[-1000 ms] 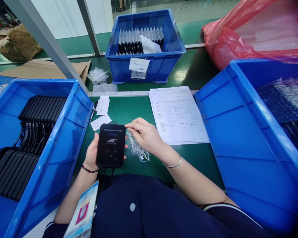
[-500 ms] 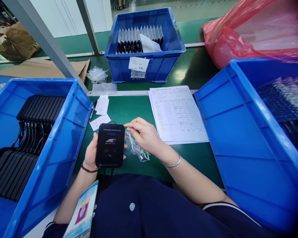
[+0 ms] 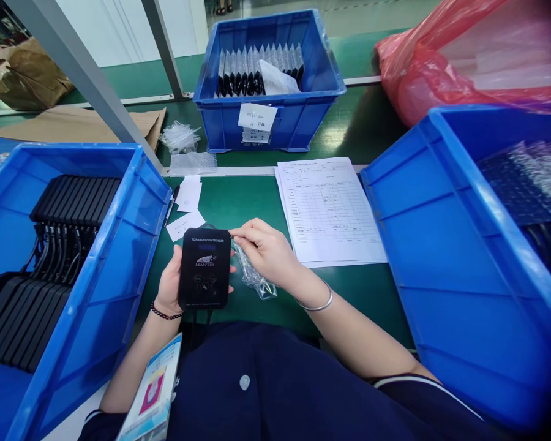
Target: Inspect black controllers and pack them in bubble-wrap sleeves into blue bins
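A flat black controller [image 3: 204,268] with "TORNADO CONTROLLER" and "MANTIS" printed on its face lies in my left hand [image 3: 171,278], fingers wrapped around it from behind. Cables hang from its lower edge toward my body. My right hand [image 3: 267,250] is pinched at the controller's upper right edge; whatever is between thumb and forefinger is too small to make out. Below that hand, a crumpled clear plastic bag [image 3: 257,278] rests on the green table [image 3: 239,196].
Blue bins surround me: the left bin [image 3: 142,202] holds rows of black devices with cables, the back bin [image 3: 298,125] and right bin [image 3: 395,208] hold bubble-wrapped items. Printed forms [image 3: 330,214], paper slips [image 3: 189,193] and a pen [image 3: 171,207] lie on the table. A red plastic bag [image 3: 408,79] sits back right.
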Demonstrator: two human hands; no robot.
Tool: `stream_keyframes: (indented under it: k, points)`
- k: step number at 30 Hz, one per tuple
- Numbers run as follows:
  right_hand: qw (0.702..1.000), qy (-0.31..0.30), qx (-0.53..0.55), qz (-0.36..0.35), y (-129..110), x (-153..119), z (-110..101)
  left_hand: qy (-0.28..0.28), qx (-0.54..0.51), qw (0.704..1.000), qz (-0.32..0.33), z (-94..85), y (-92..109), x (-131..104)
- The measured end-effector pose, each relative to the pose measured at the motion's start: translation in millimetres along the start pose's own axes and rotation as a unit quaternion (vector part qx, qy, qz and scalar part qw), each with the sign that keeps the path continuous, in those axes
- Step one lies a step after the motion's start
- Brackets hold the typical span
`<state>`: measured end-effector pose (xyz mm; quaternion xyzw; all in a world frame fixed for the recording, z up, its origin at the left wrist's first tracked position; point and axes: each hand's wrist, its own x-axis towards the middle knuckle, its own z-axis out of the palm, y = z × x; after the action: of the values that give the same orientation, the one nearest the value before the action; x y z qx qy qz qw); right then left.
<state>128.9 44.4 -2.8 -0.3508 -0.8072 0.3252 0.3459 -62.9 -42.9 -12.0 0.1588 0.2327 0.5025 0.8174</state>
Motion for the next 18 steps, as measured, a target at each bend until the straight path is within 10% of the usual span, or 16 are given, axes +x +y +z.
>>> stream_keyframes:
  k: [18]
  points:
    - [1.000,-0.001,-0.031,0.002,-2.0,0.5,-2.3,0.009,0.006,1.000,0.002,4.2,-0.4,-0.5]
